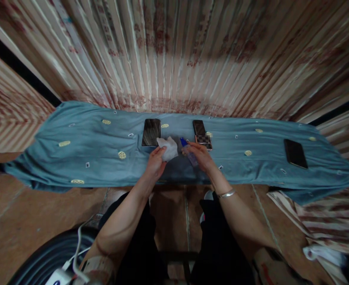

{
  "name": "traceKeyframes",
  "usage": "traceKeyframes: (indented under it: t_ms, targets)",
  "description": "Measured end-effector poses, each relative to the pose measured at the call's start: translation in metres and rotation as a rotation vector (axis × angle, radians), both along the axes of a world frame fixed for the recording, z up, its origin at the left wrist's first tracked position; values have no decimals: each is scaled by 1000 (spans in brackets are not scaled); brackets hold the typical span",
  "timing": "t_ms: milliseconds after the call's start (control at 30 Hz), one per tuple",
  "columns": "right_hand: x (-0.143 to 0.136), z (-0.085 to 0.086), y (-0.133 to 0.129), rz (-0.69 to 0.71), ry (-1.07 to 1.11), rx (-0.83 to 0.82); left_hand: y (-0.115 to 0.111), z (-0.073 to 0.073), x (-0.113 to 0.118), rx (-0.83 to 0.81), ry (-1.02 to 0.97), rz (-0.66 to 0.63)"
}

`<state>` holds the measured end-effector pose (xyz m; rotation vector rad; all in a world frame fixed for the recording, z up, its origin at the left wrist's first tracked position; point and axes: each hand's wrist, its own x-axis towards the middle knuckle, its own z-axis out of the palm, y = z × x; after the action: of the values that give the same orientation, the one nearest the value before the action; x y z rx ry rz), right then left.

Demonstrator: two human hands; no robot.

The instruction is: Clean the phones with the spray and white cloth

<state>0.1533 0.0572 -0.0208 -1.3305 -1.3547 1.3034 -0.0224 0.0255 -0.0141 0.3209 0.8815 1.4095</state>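
Observation:
A white cloth or tissue (168, 149) is pinched in my left hand (157, 161), just below the corner of a dark tablet-like device (151, 132). My right hand (200, 154) is wrapped round a small clear bottle (192, 159) with a blue top, tilted to the left. Behind my right hand lies a dark phone-like object (199, 127), with a checkered item (203, 139) against its lower end. Both hands are over the front half of the blue cloth-covered surface, a short gap apart.
The blue patterned cloth (103, 158) covers a long narrow table. A dark phone or case (295, 153) lies at the right. Striped curtains (174, 59) hang behind. At the lower left are a black ribbed round object (40, 261) and a white power strip (58, 277) with cables.

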Motion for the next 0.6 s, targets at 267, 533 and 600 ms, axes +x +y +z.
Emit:
traceKeyframes:
  t_ms: [267,533,600]
  targets:
    - [-10,2,-22,178,229,-123,-2,5,4,43,30,-8]
    - [-25,-2,-47,228,-678,444,-4,-3,13,41,85,-63]
    - [-26,-1,-49,237,-746,469,-3,-5,13,19,68,-65]
